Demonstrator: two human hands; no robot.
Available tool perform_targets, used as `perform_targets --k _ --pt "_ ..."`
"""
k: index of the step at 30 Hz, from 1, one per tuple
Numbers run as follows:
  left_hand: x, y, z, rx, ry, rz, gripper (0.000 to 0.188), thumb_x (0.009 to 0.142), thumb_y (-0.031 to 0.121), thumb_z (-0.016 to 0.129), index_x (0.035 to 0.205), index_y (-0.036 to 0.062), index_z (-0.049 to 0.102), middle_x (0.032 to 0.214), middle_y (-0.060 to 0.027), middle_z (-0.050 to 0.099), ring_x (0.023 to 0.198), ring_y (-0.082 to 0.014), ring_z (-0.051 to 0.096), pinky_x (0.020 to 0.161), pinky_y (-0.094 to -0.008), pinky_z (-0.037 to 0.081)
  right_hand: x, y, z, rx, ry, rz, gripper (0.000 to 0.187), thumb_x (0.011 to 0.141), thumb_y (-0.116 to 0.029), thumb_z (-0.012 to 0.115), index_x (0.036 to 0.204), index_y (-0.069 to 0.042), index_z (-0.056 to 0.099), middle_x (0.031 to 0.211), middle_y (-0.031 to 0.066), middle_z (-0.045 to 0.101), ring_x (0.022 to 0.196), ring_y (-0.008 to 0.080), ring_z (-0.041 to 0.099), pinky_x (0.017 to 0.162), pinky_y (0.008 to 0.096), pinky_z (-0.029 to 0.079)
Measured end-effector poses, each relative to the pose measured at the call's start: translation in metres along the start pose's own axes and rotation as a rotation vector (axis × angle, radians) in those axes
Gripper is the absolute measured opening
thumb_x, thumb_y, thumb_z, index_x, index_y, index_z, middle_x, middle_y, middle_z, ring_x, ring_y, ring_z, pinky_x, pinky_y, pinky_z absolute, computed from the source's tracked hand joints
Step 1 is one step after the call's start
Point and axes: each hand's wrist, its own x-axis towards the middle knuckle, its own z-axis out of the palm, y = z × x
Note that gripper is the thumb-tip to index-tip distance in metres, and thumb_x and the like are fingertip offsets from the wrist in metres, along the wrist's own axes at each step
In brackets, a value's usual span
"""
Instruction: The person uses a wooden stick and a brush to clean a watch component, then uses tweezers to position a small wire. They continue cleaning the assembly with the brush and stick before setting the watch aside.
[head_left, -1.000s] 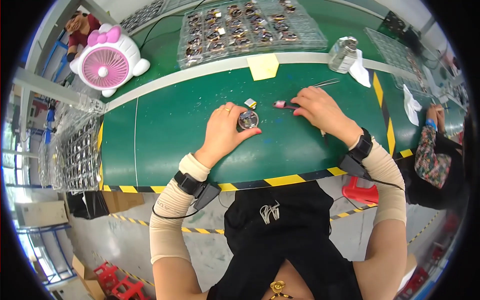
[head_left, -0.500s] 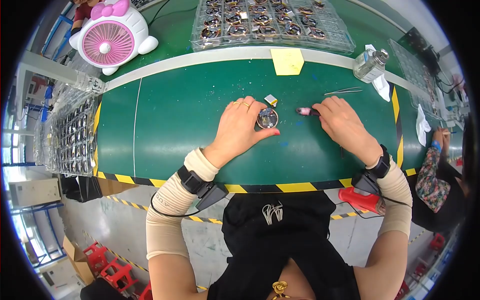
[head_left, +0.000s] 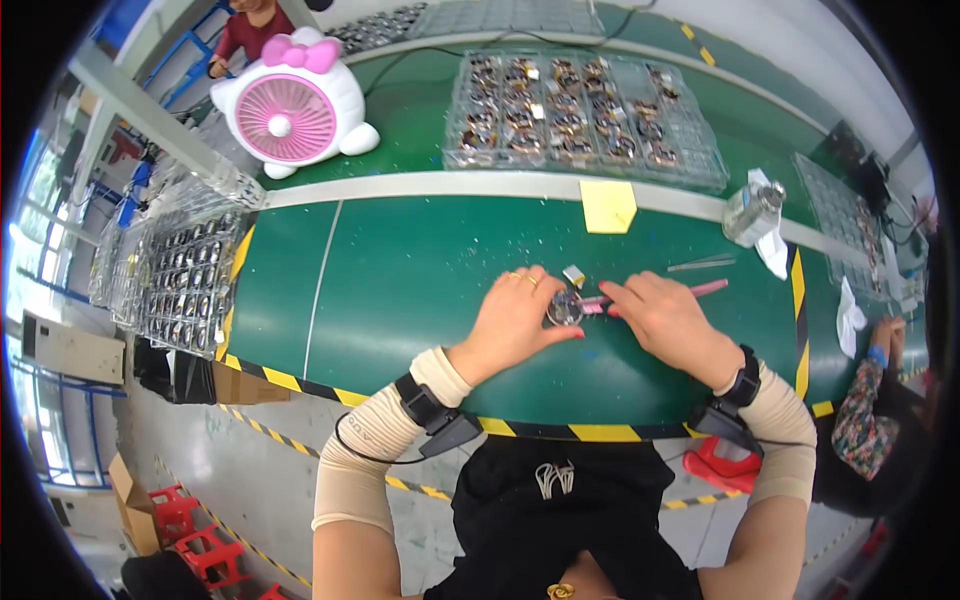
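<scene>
On the bench (head_left: 430, 250), left hand (head_left: 508, 318) pinches a round device (head_left: 565, 309); right hand (head_left: 668, 320), pinching a brush (head_left: 710, 288), has neared it.

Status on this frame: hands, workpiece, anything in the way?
Left hand gripping round part. Right hand gripping pink tool, tip at round part's right edge, contact unclear. Small silver-and-yellow piece just beyond, not between them.

Room over mat (head_left: 400, 285) left of left hand (head_left: 508, 318); tweezers (head_left: 702, 264), bottle (head_left: 750, 214) obstruct beyond right hand (head_left: 668, 320); rail (head_left: 420, 189) crosses behind.
</scene>
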Motion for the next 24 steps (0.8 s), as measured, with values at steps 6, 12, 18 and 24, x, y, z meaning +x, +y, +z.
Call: perform_targets --k 6,12,18,24 --pt "-0.005 0.001 -0.001 -0.015 -0.021 -0.021 0.054 0.069 0.046 0.082 0.1 0.0057 0.061 0.092 -0.011 0.057 0.087 -0.0307 0.058 0.079 -0.0398 0.046 0.003 -0.005 -0.001 0.001 0.055 0.019 0.022 0.08 -0.004 0.066 0.102 -0.001 0.066 0.085 0.0103 0.056 0.081 0.0285 0.058 0.068 0.0391 0.048" --pt "-0.006 -0.001 0.001 -0.052 -0.01 -0.016 0.053 0.071 0.046 0.081 0.1 0.0056 0.061 0.093 -0.0115 0.058 0.09 -0.0305 0.059 0.082 -0.04 0.046 0.004 -0.006 -0.001 0.129 0.071 0.04 0.013 0.085 -0.004 0.065 0.097 0.0 0.065 0.082 0.0115 0.057 0.071 0.0291 0.056 0.062 0.0381 0.047" --pt "0.004 -0.001 0.004 -0.08 -0.026 0.001 0.052 0.072 0.044 0.081 0.1 0.0051 0.061 0.093 -0.0117 0.058 0.091 -0.0301 0.059 0.083 -0.0401 0.046 0.029 -0.032 -0.085 1.029 0.088 0.459 0.013 0.096 -0.008 0.055 0.098 0.001 0.064 0.076 0.0081 0.063 0.065 0.0159 0.059 0.057 0.0291 0.043" --pt "-0.006 -0.007 -0.002 -0.057 -0.007 -0.022 0.052 0.073 0.044 0.08 0.1 0.0048 0.061 0.094 -0.0119 0.058 0.091 -0.0305 0.059 0.084 -0.0402 0.046 0.05 -0.076 -0.165 1.292 0.323 -0.094 0.016 0.096 -0.008 0.055 0.105 0.001 0.064 0.069 0.0063 0.059 0.059 0.0092 0.054 0.049 0.0238 0.037"
